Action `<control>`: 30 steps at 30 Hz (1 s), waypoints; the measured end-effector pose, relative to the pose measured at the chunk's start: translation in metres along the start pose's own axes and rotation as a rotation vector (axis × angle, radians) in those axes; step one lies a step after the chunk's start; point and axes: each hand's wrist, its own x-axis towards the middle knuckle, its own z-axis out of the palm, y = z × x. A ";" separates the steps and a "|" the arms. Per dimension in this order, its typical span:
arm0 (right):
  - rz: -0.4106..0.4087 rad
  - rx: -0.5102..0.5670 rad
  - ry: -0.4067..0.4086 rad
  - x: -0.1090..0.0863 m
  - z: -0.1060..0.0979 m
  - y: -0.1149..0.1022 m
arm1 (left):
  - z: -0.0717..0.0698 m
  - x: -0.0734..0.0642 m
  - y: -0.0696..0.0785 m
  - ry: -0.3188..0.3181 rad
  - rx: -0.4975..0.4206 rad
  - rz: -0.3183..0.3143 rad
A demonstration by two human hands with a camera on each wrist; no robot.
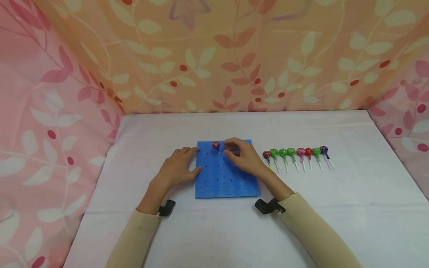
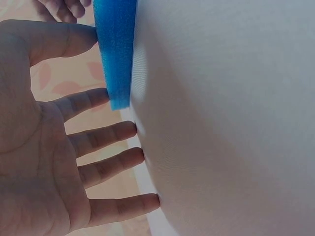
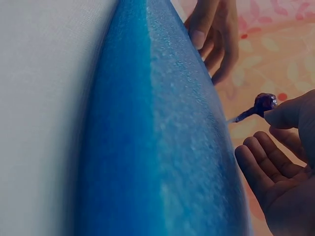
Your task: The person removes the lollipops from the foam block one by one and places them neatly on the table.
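A blue foam block (image 1: 222,182) with rows of small holes lies on the white table. One lollipop (image 1: 216,145) in a dark red wrapper stands tilted near its far edge, its stick meeting the foam in the right wrist view. My left hand (image 1: 177,167) is spread at the block's left side; in the left wrist view its thumb (image 2: 64,42) and index fingertip touch the foam, while the other fingertips rest at the table. Just right of the lollipop is my right hand (image 1: 246,158), over the block with fingers loosely bent and nothing held; its thumb (image 3: 285,115) is close to the candy.
To the right of the block, several wrapped lollipops (image 1: 300,152) lie in a row, in green, red, pink and purple, sticks toward me. Patterned cloth (image 1: 234,56) walls the table at the back and both sides. A dark strap piece (image 1: 266,206) sits at each wrist.
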 end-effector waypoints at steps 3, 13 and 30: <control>0.000 0.010 -0.002 0.005 0.004 0.001 | 0.000 0.001 0.001 0.005 -0.001 0.008; -0.007 0.014 0.008 0.014 0.016 -0.001 | -0.001 0.001 0.000 0.022 -0.002 0.011; 0.016 0.017 0.058 0.015 0.030 -0.005 | 0.001 -0.002 -0.001 0.026 -0.004 0.016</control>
